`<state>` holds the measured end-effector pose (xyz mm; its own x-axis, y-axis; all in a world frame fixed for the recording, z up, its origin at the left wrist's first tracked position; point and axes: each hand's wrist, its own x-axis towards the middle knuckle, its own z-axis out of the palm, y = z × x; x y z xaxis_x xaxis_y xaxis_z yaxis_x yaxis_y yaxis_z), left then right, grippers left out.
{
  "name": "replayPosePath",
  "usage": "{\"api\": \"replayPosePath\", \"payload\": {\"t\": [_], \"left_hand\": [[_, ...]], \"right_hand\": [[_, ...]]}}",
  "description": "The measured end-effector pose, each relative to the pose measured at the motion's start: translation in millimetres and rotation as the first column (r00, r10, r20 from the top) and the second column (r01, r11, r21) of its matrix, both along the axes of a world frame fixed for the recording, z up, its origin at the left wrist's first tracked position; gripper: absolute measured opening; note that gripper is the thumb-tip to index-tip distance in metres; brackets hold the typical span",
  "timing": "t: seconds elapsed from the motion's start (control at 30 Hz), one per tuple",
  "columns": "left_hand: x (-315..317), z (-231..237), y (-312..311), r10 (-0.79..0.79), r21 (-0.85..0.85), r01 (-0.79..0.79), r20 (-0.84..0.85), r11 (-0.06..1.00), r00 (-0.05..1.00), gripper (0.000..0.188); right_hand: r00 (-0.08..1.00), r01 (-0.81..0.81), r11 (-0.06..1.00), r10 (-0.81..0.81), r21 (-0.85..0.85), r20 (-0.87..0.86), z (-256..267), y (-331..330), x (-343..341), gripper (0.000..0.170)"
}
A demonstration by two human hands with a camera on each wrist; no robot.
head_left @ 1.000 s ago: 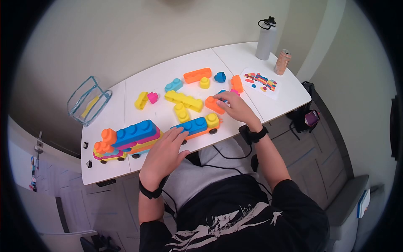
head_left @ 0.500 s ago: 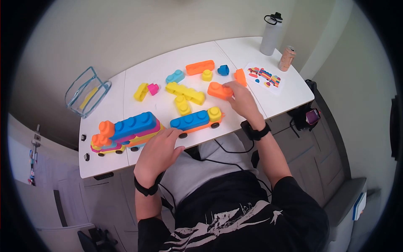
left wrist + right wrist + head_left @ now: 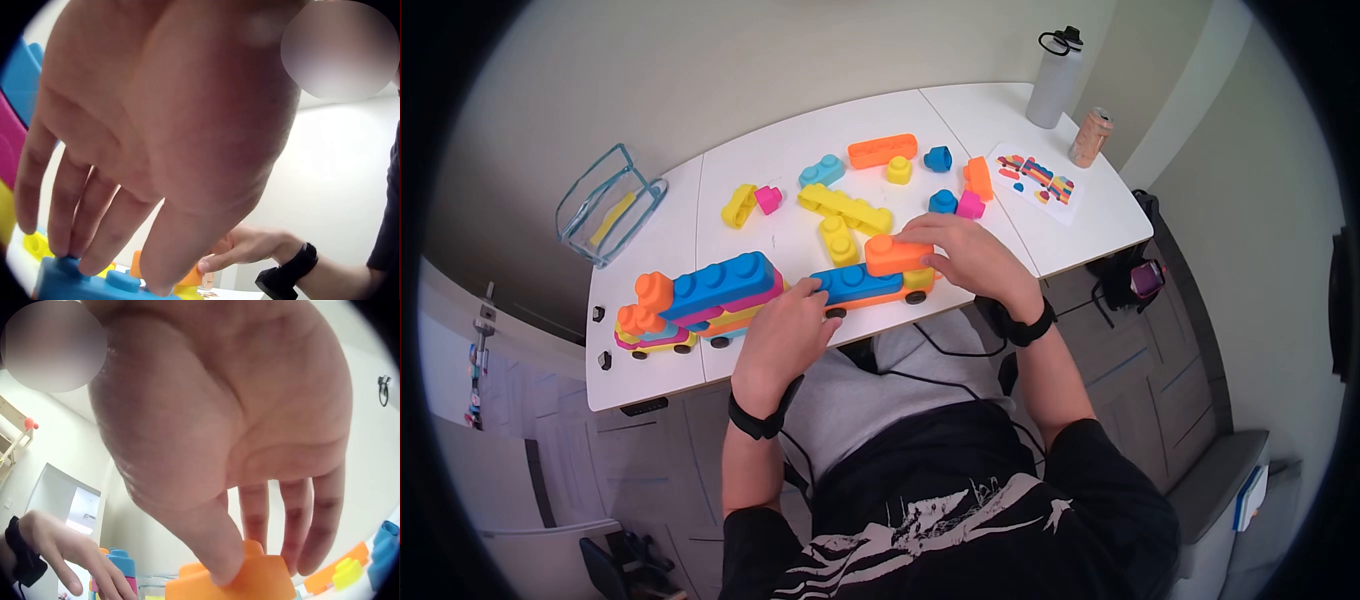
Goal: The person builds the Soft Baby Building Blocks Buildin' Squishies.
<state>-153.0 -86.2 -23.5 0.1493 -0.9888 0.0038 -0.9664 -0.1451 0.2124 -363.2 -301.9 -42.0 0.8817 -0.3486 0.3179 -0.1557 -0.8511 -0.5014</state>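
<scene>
My right hand (image 3: 982, 262) pinches an orange brick (image 3: 892, 256) over the yellow block (image 3: 919, 283) at the right end of a wheeled orange base; whether they touch I cannot tell. In the right wrist view the thumb presses the near side of the orange brick (image 3: 234, 584), fingers behind. The long blue brick (image 3: 863, 284) lies on that base. My left hand (image 3: 782, 335) rests its extended fingertips at the blue brick's left end; in the left wrist view they reach the blue brick (image 3: 94, 287). A taller stacked vehicle (image 3: 722, 284) stands left of it.
Beyond lie yellow bricks (image 3: 845, 209), an orange brick (image 3: 882, 151), a teal brick (image 3: 822, 171), blue and pink blocks (image 3: 970, 205). A picture sheet (image 3: 1036, 188), can (image 3: 1091, 138) and bottle (image 3: 1055, 80) are at right, a clear case (image 3: 608, 208) at left.
My right hand has taken hold of the orange brick and carried it toward me, over the vehicle's right end. The left hand has shifted slightly against the blue brick.
</scene>
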Motion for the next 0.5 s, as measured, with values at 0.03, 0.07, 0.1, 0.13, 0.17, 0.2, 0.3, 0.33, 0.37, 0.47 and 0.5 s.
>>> {"api": "replayPosePath", "payload": {"t": [0.03, 0.07, 0.1, 0.13, 0.17, 0.2, 0.3, 0.33, 0.37, 0.47, 0.5], "left_hand": [[-0.5, 0.6, -0.4, -0.002, 0.001, 0.002, 0.002, 1.0, 1.0, 0.039], [-1.3, 0.5, -0.2, 0.0, -0.009, 0.0, 0.0, 1.0, 1.0, 0.038], [-2.0, -0.4, 0.6, 0.004, -0.017, -0.004, -0.004, 1.0, 1.0, 0.038], [-1.3, -2.2, 1.0, 0.005, -0.015, -0.005, -0.007, 1.0, 1.0, 0.038], [0.0, -4.0, 0.7, -0.006, -0.031, 0.006, 0.008, 0.999, 1.0, 0.038], [0.2, -5.0, 0.2, -0.018, -0.048, 0.019, 0.024, 0.999, 1.0, 0.037], [-1.5, -0.5, -2.0, 0.004, -0.007, -0.004, 0.025, 1.0, 1.0, 0.038], [-2.4, -0.3, -2.2, 0.003, -0.008, -0.002, 0.026, 1.0, 1.0, 0.038], [-3.9, 0.0, -2.4, 0.014, -0.025, -0.013, 0.03, 1.0, 0.999, 0.035], [-2.0, -2.9, -0.2, 0.006, -0.071, -0.004, 0.035, 0.997, 0.999, 0.034], [0.0, -4.5, 1.8, -0.01, -0.094, 0.012, 0.029, 0.996, 1.0, 0.035]], "right_hand": [[1.0, 0.002, 1.0, -0.002, 0.001, 0.002, 3.1, 1.8, -2.7, 0.045], [1.0, -0.003, 0.999, 0.002, -0.032, -0.008, 7.9, 5.2, -6.4, 0.045], [1.0, -0.009, 0.998, 0.008, -0.064, -0.019, 9.8, 7.4, -8.4, 0.045], [1.0, -0.011, 0.998, 0.01, -0.061, -0.022, 6.4, 6.5, -7.2, 0.045], [0.999, -0.003, 1.0, 0.002, -0.022, -0.047, 1.1, 4.5, -5.3, 0.045], [0.997, 0.008, 1.0, -0.007, 0.017, -0.07, -2.0, 3.7, -4.4, 0.045], [0.993, 0.073, 0.997, -0.069, 0.037, -0.096, 1.4, 12.5, -3.2, 0.046], [0.993, 0.074, 0.997, -0.071, 0.035, -0.095, 0.2, 11.3, -3.3, 0.046], [0.997, 0.043, 0.999, -0.042, 0.019, -0.071, -2.7, 8.4, -3.0, 0.043], [0.998, 0.02, 0.999, -0.022, 0.045, 0.059, -6.0, -7.4, -5.6, 0.038], [0.987, 0.019, 0.995, -0.034, 0.095, 0.158, -5.5, -17.2, -7.4, 0.035]]}}
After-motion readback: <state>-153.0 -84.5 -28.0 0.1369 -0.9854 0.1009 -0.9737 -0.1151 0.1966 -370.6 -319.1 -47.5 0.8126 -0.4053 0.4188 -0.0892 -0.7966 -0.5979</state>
